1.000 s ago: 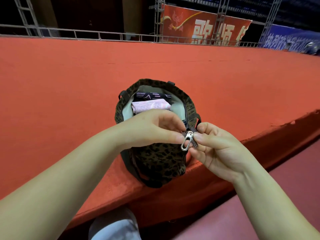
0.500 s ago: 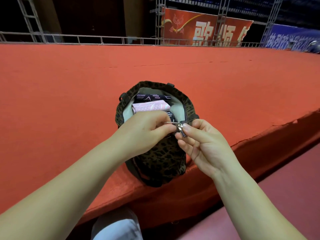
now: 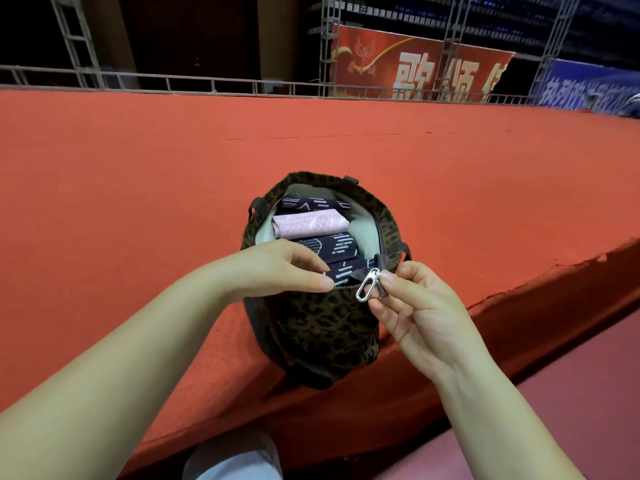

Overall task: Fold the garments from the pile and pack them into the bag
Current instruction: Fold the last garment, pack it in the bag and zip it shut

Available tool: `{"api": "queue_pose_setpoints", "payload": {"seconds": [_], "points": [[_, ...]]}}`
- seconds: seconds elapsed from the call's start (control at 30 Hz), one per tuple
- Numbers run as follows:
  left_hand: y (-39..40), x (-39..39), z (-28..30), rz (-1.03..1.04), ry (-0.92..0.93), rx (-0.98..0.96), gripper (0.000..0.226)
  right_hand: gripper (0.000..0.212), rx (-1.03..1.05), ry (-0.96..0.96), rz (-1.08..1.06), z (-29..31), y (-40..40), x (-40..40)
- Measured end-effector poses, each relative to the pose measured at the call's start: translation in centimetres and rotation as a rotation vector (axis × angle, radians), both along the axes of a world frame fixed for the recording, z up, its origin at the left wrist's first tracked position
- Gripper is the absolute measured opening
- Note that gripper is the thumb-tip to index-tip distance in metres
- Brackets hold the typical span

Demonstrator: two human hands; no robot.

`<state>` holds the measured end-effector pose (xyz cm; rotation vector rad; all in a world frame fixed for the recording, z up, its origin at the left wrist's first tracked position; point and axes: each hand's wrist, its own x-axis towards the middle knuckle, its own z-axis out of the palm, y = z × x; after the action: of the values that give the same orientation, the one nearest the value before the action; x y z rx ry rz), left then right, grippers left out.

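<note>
Right hand (image 3: 420, 308) pinches clip (image 3: 367, 284); banner (image 3: 415, 64) bkgd.

a red carpeted platform (image 3: 138, 188) carries a leopard-print bag (image 3: 322, 327) (near its front edge)

hands (image 3: 277, 268) parted; silver clip (image 3: 367, 285) hangs free.

The scene is seen through a single wide-angle camera worn on the head, aimed forward and down. The bag (image 3: 322, 327) at the platform's near edge is viewed closely from above, with railings and banners beyond.
</note>
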<state>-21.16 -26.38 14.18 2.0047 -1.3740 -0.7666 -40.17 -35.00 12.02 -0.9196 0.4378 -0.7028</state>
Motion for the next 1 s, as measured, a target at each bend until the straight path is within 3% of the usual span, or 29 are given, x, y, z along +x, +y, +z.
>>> {"api": "queue_pose_setpoints", "payload": {"seconds": [0.13, 0.33, 0.43, 0.5, 0.67, 0.83, 0.9, 1.0], "points": [[-0.8, 0.4, -0.4, 0.010, 0.096, 0.064, 0.016, 0.025, 0.001, 0.007, 0.003, -0.2, 0.0, 0.3], [-1.3, 1.3, -0.8, 0.077, 0.092, -0.001, 0.026, 0.023, -0.008, 0.009, 0.034, -0.5, 0.2, 0.1], [-1.6, 2.1, 0.3, 0.108, 0.286, -0.098, 0.023, 0.023, -0.021, 0.000, 0.048, -0.3, 0.0, -0.1], [-2.2, 2.7, 0.9, 0.084, 0.352, -0.057, 0.025, 0.024, -0.032, 0.001, 0.058, -0.2, -0.1, -0.1], [-3.8, 3.6, 0.5, 0.115, -0.076, 0.115, 0.031, 0.026, -0.024, -0.002, 0.077, -0.4, -0.1, 0.4], [-3.8, 4.0, -0.1, 0.217, -0.109, -0.093, 0.024, 0.026, -0.026, 0.002, 0.087, -0.6, -0.4, 0.3], [-3.4, 3.7, 0.0, 0.229, -0.205, -0.209, 0.018, 0.026, -0.026, -0.003, 0.084, -0.6, -0.4, 0.3], [-2.8, 2.5, 0.2, 0.131, -0.163, -0.289, 0.019, 0.025, -0.026, 0.002, 0.073, -0.5, -0.3, 0.5]]}}
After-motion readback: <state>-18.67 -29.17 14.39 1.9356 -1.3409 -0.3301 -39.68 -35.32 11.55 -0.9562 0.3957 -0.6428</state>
